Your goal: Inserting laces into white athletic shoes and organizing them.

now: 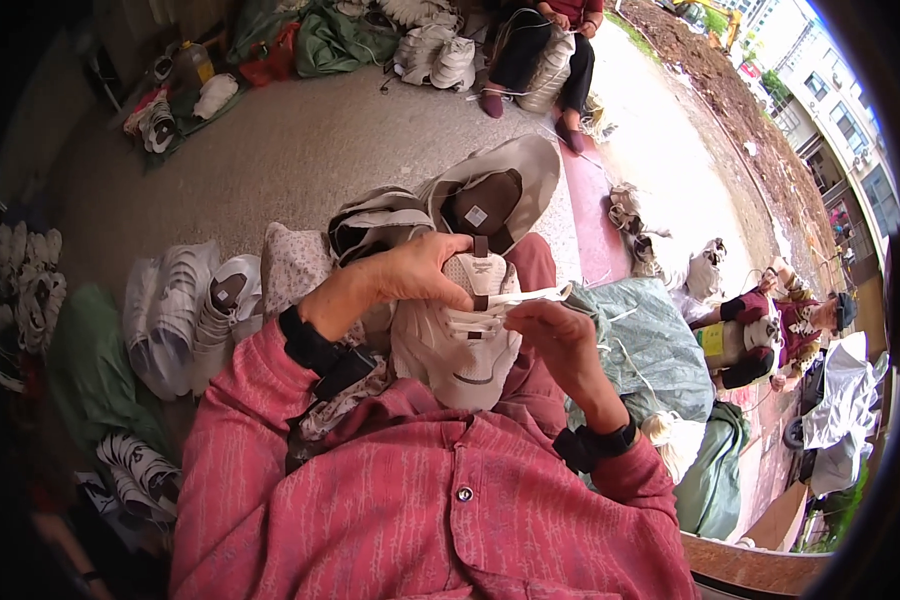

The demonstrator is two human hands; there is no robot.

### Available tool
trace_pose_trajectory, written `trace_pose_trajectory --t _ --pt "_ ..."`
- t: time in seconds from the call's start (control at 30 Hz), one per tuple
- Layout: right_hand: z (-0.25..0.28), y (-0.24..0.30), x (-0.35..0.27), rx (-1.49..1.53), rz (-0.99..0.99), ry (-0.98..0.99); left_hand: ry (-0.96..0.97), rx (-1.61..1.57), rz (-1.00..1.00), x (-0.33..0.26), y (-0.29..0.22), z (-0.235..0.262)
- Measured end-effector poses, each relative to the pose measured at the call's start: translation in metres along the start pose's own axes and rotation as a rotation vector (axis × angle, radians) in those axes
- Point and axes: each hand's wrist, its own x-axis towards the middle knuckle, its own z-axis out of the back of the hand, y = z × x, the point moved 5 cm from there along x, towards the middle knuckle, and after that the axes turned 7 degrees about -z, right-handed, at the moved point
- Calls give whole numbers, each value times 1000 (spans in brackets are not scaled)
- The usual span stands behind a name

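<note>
A white sneaker upper (455,355) rests on my lap, its toe toward my body. My left hand (425,272) is closed on its tongue (482,275), thumb near a dark loop and fingers at the dark tab on top. A white lace (530,295) runs from the loop to the right. My right hand (562,345) is beside it, fingers bent near the lace; whether they pinch it I cannot make out. Just beyond lie a larger beige shoe upper (540,170) with a brown inside and a pile of nested uppers (378,215).
White shoe uppers (175,305) stand stacked at my left. At my right are a grey-green plastic sheet (645,335) and a dark green sack (712,480). Another person (560,60) sits at the far side with shoe uppers; a second person (770,325) sits at right.
</note>
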Motion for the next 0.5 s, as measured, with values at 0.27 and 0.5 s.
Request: trace_pose_trajectory --t 0.27,0.5 --pt "-14 14 11 -370 290 -178 -49 -40 -65 -1 2 0" --pt "-17 9 14 -286 270 -131 -15 -4 -62 -1 -1 -2"
